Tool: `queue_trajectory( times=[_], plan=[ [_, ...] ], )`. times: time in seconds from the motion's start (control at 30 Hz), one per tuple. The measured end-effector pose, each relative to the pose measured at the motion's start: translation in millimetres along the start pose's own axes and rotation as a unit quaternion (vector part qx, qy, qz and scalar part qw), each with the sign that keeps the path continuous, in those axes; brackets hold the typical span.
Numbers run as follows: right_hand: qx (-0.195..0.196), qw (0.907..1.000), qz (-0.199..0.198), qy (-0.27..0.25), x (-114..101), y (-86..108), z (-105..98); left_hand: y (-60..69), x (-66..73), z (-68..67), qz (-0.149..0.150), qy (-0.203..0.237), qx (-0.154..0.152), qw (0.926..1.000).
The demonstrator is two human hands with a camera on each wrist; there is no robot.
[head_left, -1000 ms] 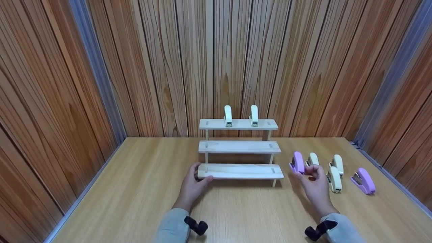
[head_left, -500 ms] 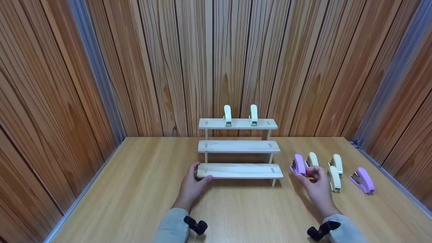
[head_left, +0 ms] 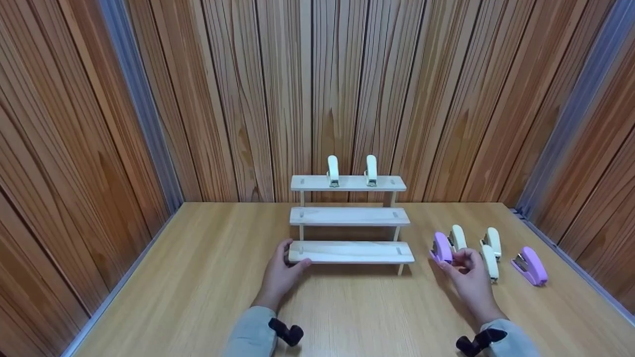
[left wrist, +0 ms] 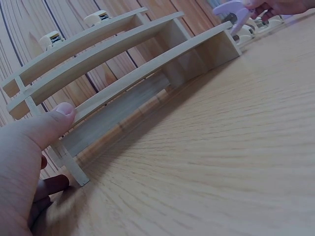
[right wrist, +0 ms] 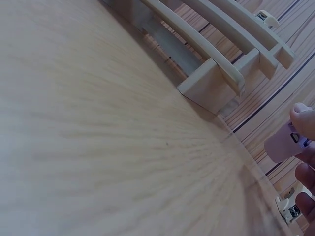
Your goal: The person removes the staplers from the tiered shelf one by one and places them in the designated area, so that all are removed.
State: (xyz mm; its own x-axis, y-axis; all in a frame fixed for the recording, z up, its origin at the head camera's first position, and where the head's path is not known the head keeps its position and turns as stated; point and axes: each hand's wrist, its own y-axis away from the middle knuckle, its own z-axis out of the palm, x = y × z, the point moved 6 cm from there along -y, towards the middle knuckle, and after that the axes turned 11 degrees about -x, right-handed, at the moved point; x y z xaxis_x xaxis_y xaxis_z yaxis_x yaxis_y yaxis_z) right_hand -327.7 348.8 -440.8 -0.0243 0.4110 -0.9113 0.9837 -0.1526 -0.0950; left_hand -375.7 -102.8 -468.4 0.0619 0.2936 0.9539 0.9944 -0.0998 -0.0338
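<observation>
A three-tier wooden stepped shelf point(head_left: 352, 252) stands on the table. My left hand point(head_left: 279, 277) grips the left end of its lowest tier, with the thumb point(left wrist: 64, 109) at the front edge in the left wrist view. Right of the shelf, my right hand point(head_left: 469, 282) pinches a purple stapler point(head_left: 442, 247) between thumb and fingers. In the left wrist view this stapler point(left wrist: 231, 14) looks raised off the table. Two cream staplers, one left point(head_left: 333, 171) and one right point(head_left: 371, 171), stand on the top tier. The middle and lowest tiers bear nothing.
Close behind the held stapler is a cream stapler point(head_left: 457, 238). Two more cream staplers, a front one point(head_left: 490, 263) and a rear one point(head_left: 492, 240), stand beyond my right hand. Farther right sits another purple stapler point(head_left: 531, 266). Wood-panelled walls point(head_left: 337, 99) enclose the table point(head_left: 208, 297).
My right hand has shifted slightly right and toward me with the purple stapler, which sits a little lower in the head view. My left hand keeps its grip on the shelf.
</observation>
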Motion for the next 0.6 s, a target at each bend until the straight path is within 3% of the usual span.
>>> queue_trajectory(
  times=[0.6],
  plan=[
    [-0.013,0.9995,0.006,0.027,12.0,-1.4,-12.6,-1.1,-1.6,-0.8,-0.005,-0.003,-0.002,1.0000]
  ],
)
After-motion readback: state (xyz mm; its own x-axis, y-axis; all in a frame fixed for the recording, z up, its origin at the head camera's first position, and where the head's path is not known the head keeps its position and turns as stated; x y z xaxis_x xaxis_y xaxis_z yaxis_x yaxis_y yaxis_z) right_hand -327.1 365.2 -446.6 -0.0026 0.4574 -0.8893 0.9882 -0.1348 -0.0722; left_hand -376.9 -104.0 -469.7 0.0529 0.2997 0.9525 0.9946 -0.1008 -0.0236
